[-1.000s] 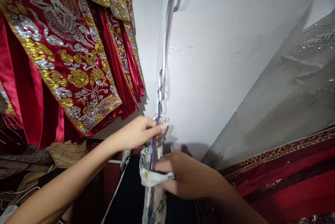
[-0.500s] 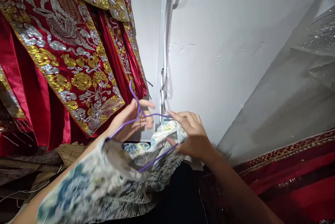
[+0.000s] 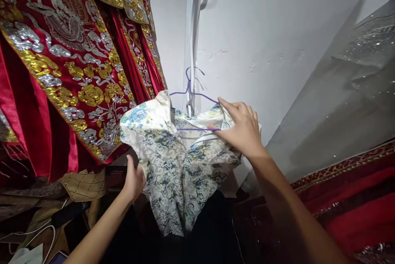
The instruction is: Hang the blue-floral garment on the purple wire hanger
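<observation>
A floral blouse (image 3: pixel 182 169) in white, blue and yellow hangs on a purple clothes hanger (image 3: pixel 188 88), facing me. The hanger's hook points up, and its lower bar shows across the neckline. My right hand (image 3: pixel 242 130) is closed round the blouse's right shoulder, with the hanger under the cloth; its index finger lies along the hanger's arm and its thumb reaches the lower bar. Beside the blouse's lower left side is my left hand (image 3: pixel 135 179), thumb raised and apart from the fingers. Its fingertips are partly hidden at the edge of the cloth.
Red garments (image 3: pixel 92 91) with gold and silver embroidery hang at the left. A white wall (image 3: pixel 247 29) with a vertical strip (image 3: pixel 194 29) stands behind the hanger. Clear plastic sheeting (image 3: pixel 345 103) covers the right side, above red fabric (image 3: pixel 361 210). White cables (image 3: pixel 52 231) lie at the lower left.
The left arm has come out of the blouse, and the left hand has moved down to its side. The blouse's left shoulder now sits over the hanger, which has moved up and right.
</observation>
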Demonstrator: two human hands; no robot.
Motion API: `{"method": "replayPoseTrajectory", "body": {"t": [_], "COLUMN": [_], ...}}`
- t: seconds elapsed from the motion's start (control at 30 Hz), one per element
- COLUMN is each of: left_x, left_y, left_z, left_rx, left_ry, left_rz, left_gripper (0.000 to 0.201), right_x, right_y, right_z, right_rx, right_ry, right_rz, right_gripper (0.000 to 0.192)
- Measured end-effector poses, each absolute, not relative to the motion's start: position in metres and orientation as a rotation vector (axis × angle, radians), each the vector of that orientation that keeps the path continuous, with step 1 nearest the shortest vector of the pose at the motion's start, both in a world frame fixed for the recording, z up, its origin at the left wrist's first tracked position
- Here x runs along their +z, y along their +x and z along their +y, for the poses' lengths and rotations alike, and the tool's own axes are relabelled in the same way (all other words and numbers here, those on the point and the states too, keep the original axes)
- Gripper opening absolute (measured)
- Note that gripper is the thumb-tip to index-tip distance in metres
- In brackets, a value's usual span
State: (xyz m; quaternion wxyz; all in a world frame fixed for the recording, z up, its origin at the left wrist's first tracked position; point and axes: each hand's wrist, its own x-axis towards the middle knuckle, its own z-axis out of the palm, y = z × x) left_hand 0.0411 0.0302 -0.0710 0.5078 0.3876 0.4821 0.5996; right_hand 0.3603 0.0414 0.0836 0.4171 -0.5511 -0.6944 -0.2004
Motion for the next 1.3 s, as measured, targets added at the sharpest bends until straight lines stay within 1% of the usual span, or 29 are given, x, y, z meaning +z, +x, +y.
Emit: {"method": "replayPoseTrajectory", "body": {"t": [0.07,0.13,0.17,0.23,0.3,0.33,0.37,0.47,0.53,0.67,0.83,0.9,1.0,1.03,1.1,1.23,1.27,1.3], "left_x": [-0.083,-0.088,-0.088,-0.085,-0.082,-0.081,-0.080,-0.079,-0.079,-0.080,-0.087,-0.095,-0.114,-0.120,-0.130,-0.131,-0.128,-0.125], "left_y": [0.044,0.052,0.057,0.069,0.081,0.086,0.090,0.097,0.097,0.092,0.087,0.086,0.094,0.099,0.115,0.139,0.141,0.140], "left_z": [0.017,0.005,-0.001,-0.010,-0.018,-0.022,-0.026,-0.036,-0.042,-0.053,-0.055,-0.051,-0.047,-0.048,-0.053,-0.061,-0.059,-0.056], "left_rx": [1.424,1.378,1.353,1.337,1.372,1.384,1.385,1.336,1.312,1.278,1.327,1.440,1.739,1.790,1.727,1.425,1.390,1.360], "left_ry": [0.951,1.058,1.088,1.058,0.923,0.849,0.782,0.685,0.685,0.688,0.648,0.661,0.731,0.796,0.988,1.186,1.218,1.251], "left_rz": [1.147,1.138,1.134,1.127,1.122,1.111,1.091,1.005,0.969,0.951,0.957,1.093,1.458,1.541,1.516,1.152,1.124,1.103], "left_gripper": [0.058,0.055,0.055,0.055,0.058,0.061,0.064,0.068,0.067,0.065,0.059,0.059,0.070,0.071,0.063,0.023,0.018,0.017], "right_x": [0.065,0.043,0.030,-0.001,-0.037,-0.055,-0.072,-0.110,-0.118,-0.108,-0.095,-0.093,-0.092,-0.093,-0.093,-0.084,-0.077,-0.069], "right_y": [0.360,0.354,0.347,0.329,0.306,0.293,0.281,0.249,0.236,0.226,0.232,0.241,0.253,0.255,0.252,0.237,0.235,0.236], "right_z": [0.032,0.018,0.010,-0.005,-0.018,-0.023,-0.026,-0.033,-0.036,-0.041,-0.051,-0.055,-0.059,-0.060,-0.061,-0.060,-0.058,-0.055], "right_rx": [-0.459,-0.325,-0.189,0.194,0.571,0.641,0.710,1.180,1.345,1.446,1.414,1.380,1.282,1.274,1.313,1.407,1.400,1.388], "right_ry": [-1.389,-1.328,-1.265,-1.125,-1.047,-1.057,-1.070,-1.072,-1.029,-0.958,-0.911,-0.945,-1.060,-1.083,-1.100,-1.095,-1.098,-1.100], "right_rz": [-1.706,-1.683,-1.673,-1.580,-1.330,-1.154,-1.031,-0.958,-0.938,-0.918,-0.913,-0.861,-0.881,-0.911,-0.976,-1.105,-1.122,-1.130], "right_gripper": [0.073,0.067,0.061,0.047,0.036,0.028,0.027,0.052,0.057,0.046,0.034,0.034,0.034,0.034,0.033,0.031,0.031,0.030]}}
